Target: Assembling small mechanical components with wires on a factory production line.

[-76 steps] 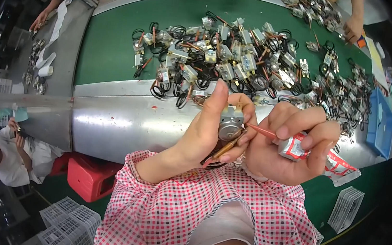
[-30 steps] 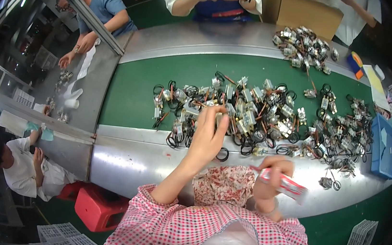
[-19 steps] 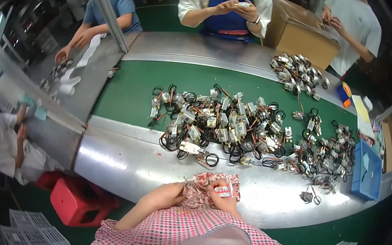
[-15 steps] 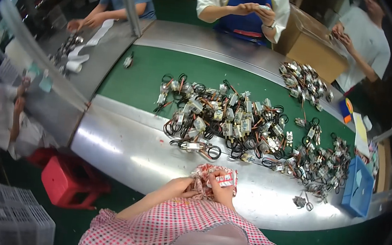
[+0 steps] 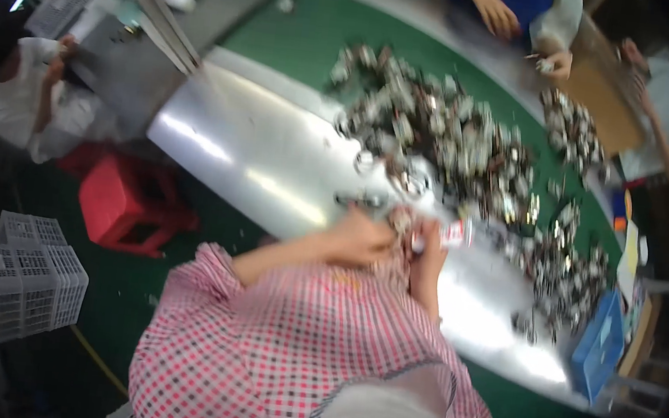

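Both of my hands are close together at the near edge of the metal worktop, blurred by motion. My right hand (image 5: 428, 259) is closed on a small red-and-white packet (image 5: 455, 233), which sticks out past its fingers. Beside it, my left hand (image 5: 360, 238) is closed at crumpled red-and-white patterned material (image 5: 401, 223) that lies between the two hands. Whether this is cloth or thin film I cannot tell. Just beyond my left hand, a small part with a black cable (image 5: 360, 200) lies on the metal. A large heap of small metallic parts with cables (image 5: 450, 135) spreads beyond.
A blue bin (image 5: 601, 343) stands at the worktop's right end. On the left are a red stool (image 5: 125, 202) and white plastic crates (image 5: 34, 278) on the floor. Co-workers sit across and at the left; one person's hand (image 5: 495, 13) is over the far side.
The whole view has swung, so the worktop now slants down to the right. My hands stay together with the packet in the right one. The co-worker across has parted their hands.
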`<state>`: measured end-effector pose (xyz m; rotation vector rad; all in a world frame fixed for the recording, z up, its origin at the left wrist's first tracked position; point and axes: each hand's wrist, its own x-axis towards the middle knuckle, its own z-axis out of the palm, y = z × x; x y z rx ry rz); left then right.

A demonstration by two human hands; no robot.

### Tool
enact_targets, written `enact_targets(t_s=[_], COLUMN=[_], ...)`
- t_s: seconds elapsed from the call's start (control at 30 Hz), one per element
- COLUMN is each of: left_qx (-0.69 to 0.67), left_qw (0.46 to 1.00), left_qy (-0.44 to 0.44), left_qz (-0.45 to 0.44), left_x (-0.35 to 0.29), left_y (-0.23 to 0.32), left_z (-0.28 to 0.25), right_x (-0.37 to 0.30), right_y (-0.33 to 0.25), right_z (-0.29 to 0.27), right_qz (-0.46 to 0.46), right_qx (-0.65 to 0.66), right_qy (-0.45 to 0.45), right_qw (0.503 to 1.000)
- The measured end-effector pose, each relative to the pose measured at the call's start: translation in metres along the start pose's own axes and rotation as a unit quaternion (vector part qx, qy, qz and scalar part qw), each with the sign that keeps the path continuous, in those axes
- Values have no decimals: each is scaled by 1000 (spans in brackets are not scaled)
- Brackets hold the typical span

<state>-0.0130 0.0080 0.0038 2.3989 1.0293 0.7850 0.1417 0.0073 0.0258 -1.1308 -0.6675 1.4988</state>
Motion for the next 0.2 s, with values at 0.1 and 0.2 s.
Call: enact_targets(t_s=[0.1,0.2], left_qx=[32,66], left_qw=[999,997], left_qy=[24,46], left_qz=[4,-9], left_x=[6,3], left_y=[-7,0], left_z=[-6,-4], right_x=[28,32], right_y=[-3,-17], right_z=[-10,-16], right_qz=[32,-18], right_qx=[168,161], right_qy=[-67,-4], right_qw=[983,987])
